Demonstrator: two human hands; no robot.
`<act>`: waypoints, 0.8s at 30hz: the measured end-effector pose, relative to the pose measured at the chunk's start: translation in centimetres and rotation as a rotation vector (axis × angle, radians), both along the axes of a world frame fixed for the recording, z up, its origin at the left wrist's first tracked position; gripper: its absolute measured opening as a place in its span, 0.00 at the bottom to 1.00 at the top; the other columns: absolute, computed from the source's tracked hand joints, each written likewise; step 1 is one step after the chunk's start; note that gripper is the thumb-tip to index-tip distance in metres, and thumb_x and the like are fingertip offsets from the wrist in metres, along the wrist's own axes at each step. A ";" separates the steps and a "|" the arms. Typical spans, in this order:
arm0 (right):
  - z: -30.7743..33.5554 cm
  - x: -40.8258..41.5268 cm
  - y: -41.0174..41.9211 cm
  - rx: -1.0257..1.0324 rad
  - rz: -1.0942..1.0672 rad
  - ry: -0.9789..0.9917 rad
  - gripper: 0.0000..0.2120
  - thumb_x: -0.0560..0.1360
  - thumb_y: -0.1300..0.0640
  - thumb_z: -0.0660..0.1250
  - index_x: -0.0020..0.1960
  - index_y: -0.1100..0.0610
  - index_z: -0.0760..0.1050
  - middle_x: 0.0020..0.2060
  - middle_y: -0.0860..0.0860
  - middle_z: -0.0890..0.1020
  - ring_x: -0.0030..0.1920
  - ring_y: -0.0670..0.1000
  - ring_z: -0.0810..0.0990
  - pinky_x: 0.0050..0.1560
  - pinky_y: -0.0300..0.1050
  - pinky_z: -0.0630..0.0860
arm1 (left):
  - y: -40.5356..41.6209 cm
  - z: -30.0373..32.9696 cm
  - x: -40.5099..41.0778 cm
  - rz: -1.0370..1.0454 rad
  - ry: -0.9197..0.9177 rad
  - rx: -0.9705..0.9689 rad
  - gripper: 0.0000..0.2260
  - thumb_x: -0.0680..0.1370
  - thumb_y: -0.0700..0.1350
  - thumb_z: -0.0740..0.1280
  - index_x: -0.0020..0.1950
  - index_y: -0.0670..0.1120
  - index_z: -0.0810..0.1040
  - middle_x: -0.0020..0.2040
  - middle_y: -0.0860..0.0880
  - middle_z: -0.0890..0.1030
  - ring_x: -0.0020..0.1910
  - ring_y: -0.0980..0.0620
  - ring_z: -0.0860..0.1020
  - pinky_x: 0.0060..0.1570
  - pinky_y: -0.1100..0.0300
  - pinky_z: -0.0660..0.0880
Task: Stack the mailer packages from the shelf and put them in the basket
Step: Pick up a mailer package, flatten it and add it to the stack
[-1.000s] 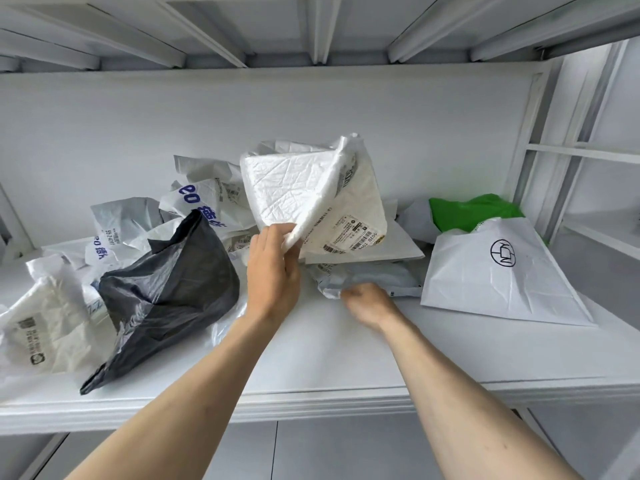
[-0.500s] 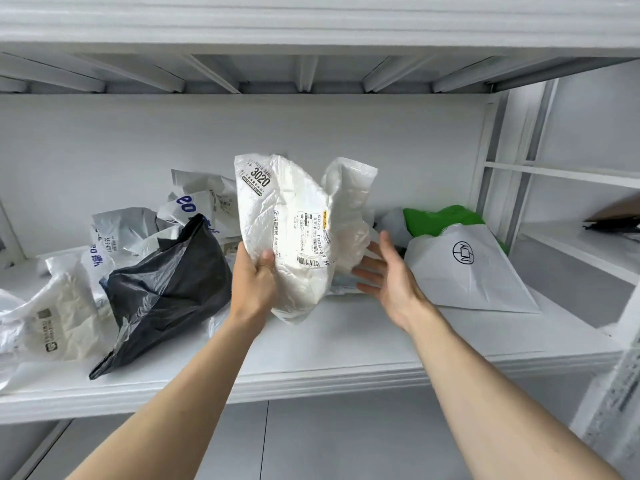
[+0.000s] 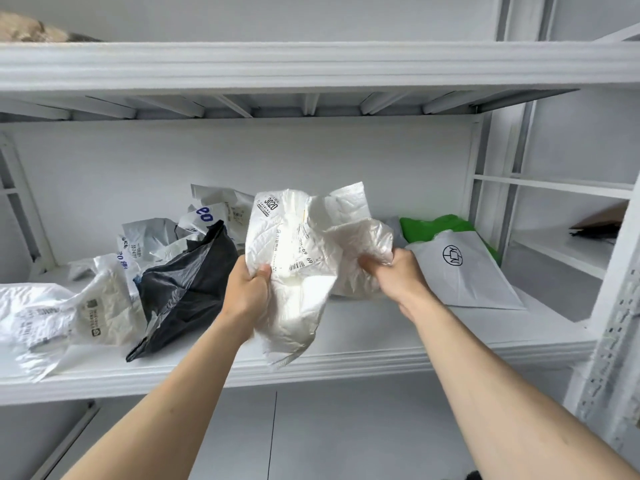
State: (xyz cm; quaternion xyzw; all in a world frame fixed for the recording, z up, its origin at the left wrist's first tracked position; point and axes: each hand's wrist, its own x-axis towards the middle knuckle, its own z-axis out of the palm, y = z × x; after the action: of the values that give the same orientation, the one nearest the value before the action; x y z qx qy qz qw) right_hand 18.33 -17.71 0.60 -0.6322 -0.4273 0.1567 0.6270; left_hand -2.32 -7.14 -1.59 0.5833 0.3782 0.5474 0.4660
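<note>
The left hand (image 3: 246,292) grips the white mailer (image 3: 294,271). The right hand (image 3: 398,275) clamps its crumpled edge. Both are above the shelf (image 3: 381,355).

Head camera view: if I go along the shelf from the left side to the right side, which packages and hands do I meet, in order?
crumpled white mailer → black mailer → left hand → white mailers held up → right hand → white mailer with round logo.
</note>
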 end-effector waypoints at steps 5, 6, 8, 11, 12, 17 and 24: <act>-0.6 3.7 -1.1 -0.072 -0.200 -0.068 0.10 0.71 0.64 0.74 0.50 0.55 0.80 0.45 0.52 0.84 0.48 0.54 0.83 0.52 0.49 0.80 | 0.6 -0.2 -1.5 0.050 0.001 -0.084 0.06 0.81 0.38 0.61 0.54 0.48 0.73 0.51 0.46 0.80 0.50 0.47 0.80 0.52 0.48 0.78; -1.0 4.1 -1.5 -0.092 -0.210 -0.073 0.12 0.70 0.65 0.73 0.52 0.54 0.79 0.45 0.51 0.84 0.48 0.54 0.83 0.53 0.50 0.80 | 0.6 -0.4 -1.7 0.059 0.011 -0.099 0.07 0.81 0.36 0.61 0.53 0.48 0.73 0.51 0.45 0.80 0.50 0.45 0.80 0.52 0.46 0.78; -1.9 4.8 -1.9 -0.160 -0.192 -0.102 0.16 0.69 0.68 0.71 0.53 0.54 0.77 0.46 0.50 0.83 0.49 0.54 0.82 0.53 0.52 0.80 | 0.9 -1.0 -1.8 0.062 0.053 -0.129 0.10 0.79 0.34 0.62 0.56 0.46 0.73 0.52 0.44 0.79 0.49 0.45 0.80 0.50 0.47 0.79; -3.0 5.9 -2.2 -0.325 -0.147 -0.131 0.19 0.68 0.70 0.65 0.55 0.54 0.74 0.48 0.50 0.81 0.51 0.54 0.80 0.52 0.49 0.79 | 0.9 -1.7 -1.8 -0.026 0.092 -0.203 0.18 0.76 0.34 0.64 0.64 0.47 0.68 0.50 0.48 0.77 0.45 0.50 0.78 0.40 0.56 0.75; -3.2 6.3 -2.5 -0.369 -0.133 -0.135 0.19 0.68 0.68 0.65 0.56 0.55 0.75 0.48 0.51 0.81 0.51 0.54 0.80 0.52 0.48 0.79 | 0.9 -2.0 -1.9 -0.049 0.097 -0.231 0.19 0.76 0.36 0.65 0.65 0.48 0.67 0.51 0.48 0.77 0.45 0.50 0.77 0.41 0.57 0.73; -4.7 7.4 -1.8 -0.611 -0.246 -0.410 0.28 0.70 0.64 0.61 0.71 0.57 0.68 0.66 0.57 0.75 0.65 0.60 0.74 0.60 0.48 0.73 | 2.0 -4.0 -1.9 0.097 0.403 -0.009 0.17 0.76 0.49 0.65 0.64 0.51 0.73 0.50 0.51 0.81 0.50 0.48 0.79 0.52 0.51 0.75; -4.7 5.2 2.1 -0.676 -0.311 -0.964 0.25 0.72 0.62 0.62 0.68 0.50 0.69 0.56 0.54 0.81 0.60 0.58 0.74 0.58 0.51 0.64 | 2.7 -3.7 2.3 -0.019 0.867 0.364 0.08 0.78 0.48 0.64 0.54 0.51 0.81 0.55 0.51 0.81 0.53 0.48 0.80 0.51 0.56 0.74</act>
State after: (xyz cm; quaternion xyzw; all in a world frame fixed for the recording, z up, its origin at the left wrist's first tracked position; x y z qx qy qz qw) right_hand 23.55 -15.58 -4.14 -0.8510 -0.4925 -0.1135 0.1431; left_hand -0.06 -4.47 -5.31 0.8337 0.4306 0.3065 0.1602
